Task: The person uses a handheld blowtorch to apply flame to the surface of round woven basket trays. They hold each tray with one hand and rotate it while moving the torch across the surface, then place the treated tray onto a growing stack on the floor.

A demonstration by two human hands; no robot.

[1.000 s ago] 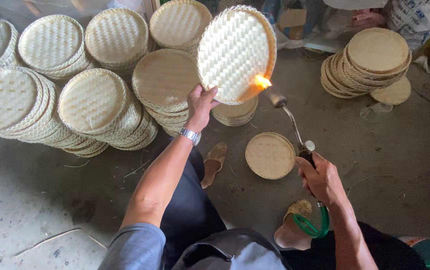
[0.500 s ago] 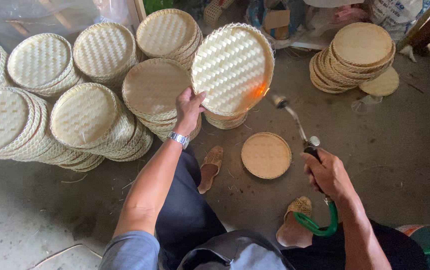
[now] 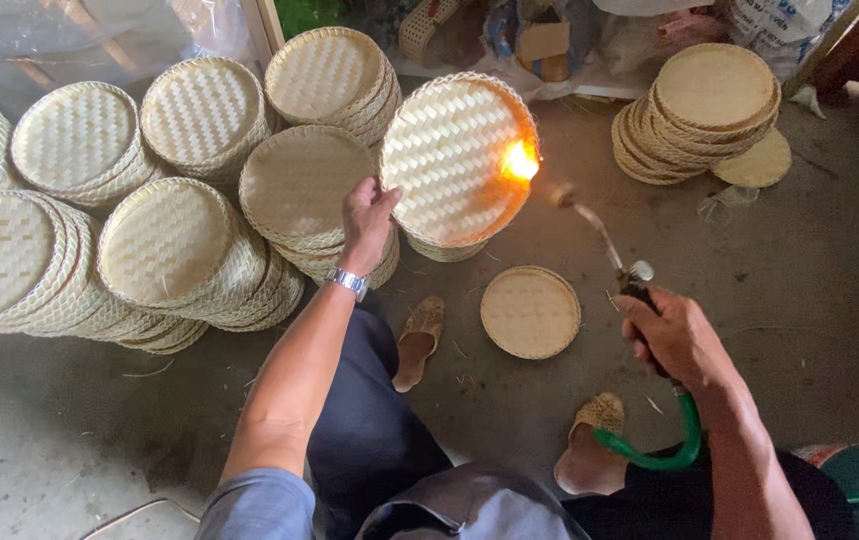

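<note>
Head view: left hand point(image 3: 365, 215) fingers grip the left rim of a woven tray point(image 3: 455, 160), held tilted above the tray stacks point(image 3: 295, 195). Right hand point(image 3: 675, 335) fingers close around a torch point(image 3: 605, 240); flame point(image 3: 520, 160) touches the tray's right edge. Single tray point(image 3: 530, 312) lies on the floor below it.
</note>
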